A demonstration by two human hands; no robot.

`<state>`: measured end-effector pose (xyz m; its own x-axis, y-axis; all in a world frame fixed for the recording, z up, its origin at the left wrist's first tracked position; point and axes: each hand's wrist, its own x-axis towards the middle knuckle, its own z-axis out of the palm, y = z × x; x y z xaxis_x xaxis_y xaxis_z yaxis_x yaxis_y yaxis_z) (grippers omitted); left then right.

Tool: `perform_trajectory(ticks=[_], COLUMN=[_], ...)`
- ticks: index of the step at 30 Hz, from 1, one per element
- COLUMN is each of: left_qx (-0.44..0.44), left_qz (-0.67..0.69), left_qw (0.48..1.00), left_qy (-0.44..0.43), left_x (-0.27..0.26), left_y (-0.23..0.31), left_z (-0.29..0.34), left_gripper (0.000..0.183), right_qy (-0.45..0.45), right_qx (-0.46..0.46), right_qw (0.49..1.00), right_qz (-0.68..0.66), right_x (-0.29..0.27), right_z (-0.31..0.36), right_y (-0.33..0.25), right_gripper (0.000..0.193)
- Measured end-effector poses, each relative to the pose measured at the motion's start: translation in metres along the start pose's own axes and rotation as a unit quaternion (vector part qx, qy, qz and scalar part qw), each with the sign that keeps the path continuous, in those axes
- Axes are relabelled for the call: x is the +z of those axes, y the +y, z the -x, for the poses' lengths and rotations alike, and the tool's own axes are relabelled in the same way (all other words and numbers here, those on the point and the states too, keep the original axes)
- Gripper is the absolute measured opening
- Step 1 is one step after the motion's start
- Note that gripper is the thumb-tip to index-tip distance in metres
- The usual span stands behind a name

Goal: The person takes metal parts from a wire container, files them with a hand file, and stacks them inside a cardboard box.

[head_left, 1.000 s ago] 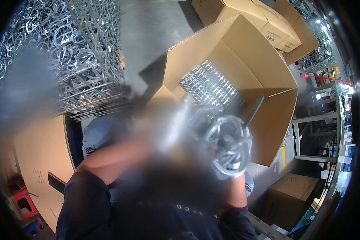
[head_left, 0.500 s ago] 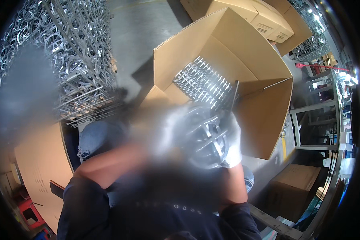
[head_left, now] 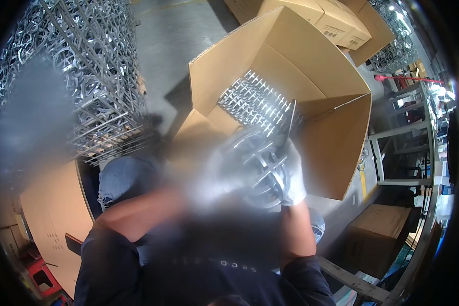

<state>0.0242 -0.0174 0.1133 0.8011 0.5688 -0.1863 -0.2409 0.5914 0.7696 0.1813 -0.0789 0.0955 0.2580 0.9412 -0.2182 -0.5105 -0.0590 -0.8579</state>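
A view from above looks down on a person's two arms, which rise from the lower edge toward a large open brown cardboard box [head_left: 336,148].

The right hand [head_left: 293,176], in a white work glove, is closed around the edge of a round, shiny silver metal part with spokes [head_left: 257,166]. That grip is tight on the part, with the gloved fingers curled over its right rim. The part is held just in front of the box's open mouth, at the near lower edge of the box, tilted so that its spoked face is turned toward the viewer.

The left hand [head_left: 209,171] is lost in heavy blur at the part's left side. It seems to be at the part, but whether its grip is closed on it cannot be told. The bare left forearm runs down to the lower left, and both arms end in dark blue sleeves.

Inside the box, against its back wall, lies a packed row of similar silver metal parts [head_left: 255,102], standing on edge side by side.

To the left stands a tall wire mesh cage [head_left: 102,76] filled with many more silver metal parts. Below it leans a flat sheet of brown cardboard [head_left: 46,214]. Closed brown cardboard cartons [head_left: 316,20] sit beyond the open box on the grey concrete floor [head_left: 173,46].
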Motion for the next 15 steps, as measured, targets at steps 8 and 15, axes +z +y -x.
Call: perform_trajectory(ticks=[8,15], left_qx=[0.073,0.091], left_qz=[-0.013,-0.111], left_qw=[0.997,0.99], left_qy=[-0.027,-0.001], left_x=[-0.009,-0.015], left_y=[-0.011,-0.01], left_z=[-0.003,-0.01], left_gripper=[0.098,0.081], right_qy=[-0.022,0.054], right_qx=[-0.035,-0.036], right_qw=[0.999,0.996], right_qz=[0.017,0.053], right_x=[-0.002,0.0], right_z=[0.0,0.0], right_y=[0.002,-0.005], right_gripper=[0.05,0.038])
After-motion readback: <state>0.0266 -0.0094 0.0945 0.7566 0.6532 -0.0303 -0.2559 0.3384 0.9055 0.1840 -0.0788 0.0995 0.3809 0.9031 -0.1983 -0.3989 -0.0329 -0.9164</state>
